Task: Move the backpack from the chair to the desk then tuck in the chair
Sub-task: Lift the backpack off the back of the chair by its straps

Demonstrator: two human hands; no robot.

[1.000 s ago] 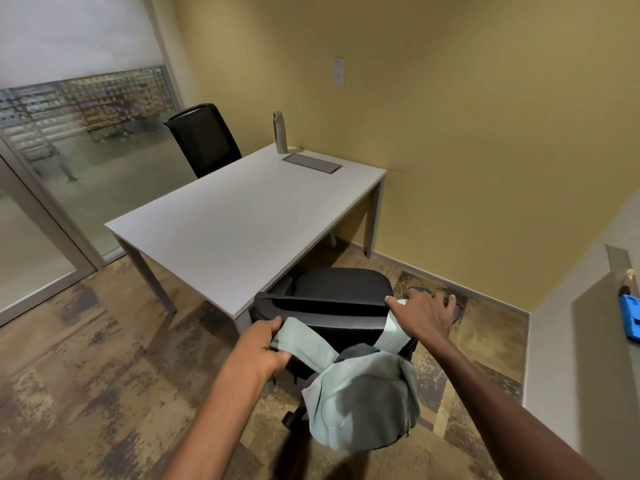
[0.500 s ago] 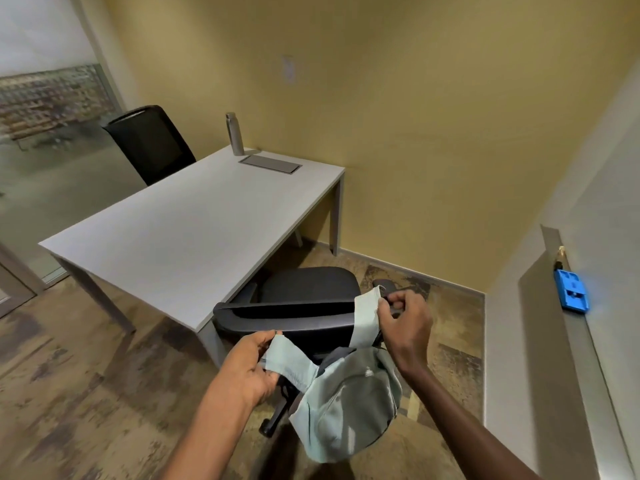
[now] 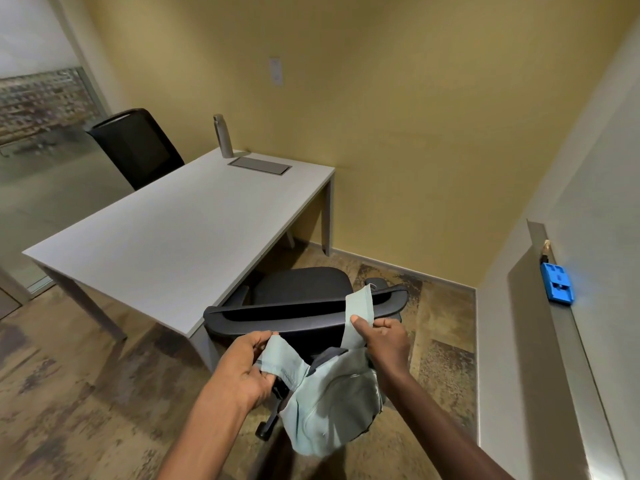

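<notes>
A white desk [image 3: 166, 244] is seen at left. One strap is gripped by the left hand [image 3: 247, 367]; the pale green backpack [image 3: 332, 407] is hung behind the black chair [image 3: 304, 306], apparently clear of it. The other strap is pinched in the right hand [image 3: 384, 341].

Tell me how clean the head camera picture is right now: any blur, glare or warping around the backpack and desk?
Head view: wide-angle warping bends the walls and desk edges; the backpack and both hands, left hand and right hand, read fairly sharp; the glass wall at far left is smeared; a soft blue glow surrounds the blue object on the right ledge; no harsh glare on the desk.
</notes>
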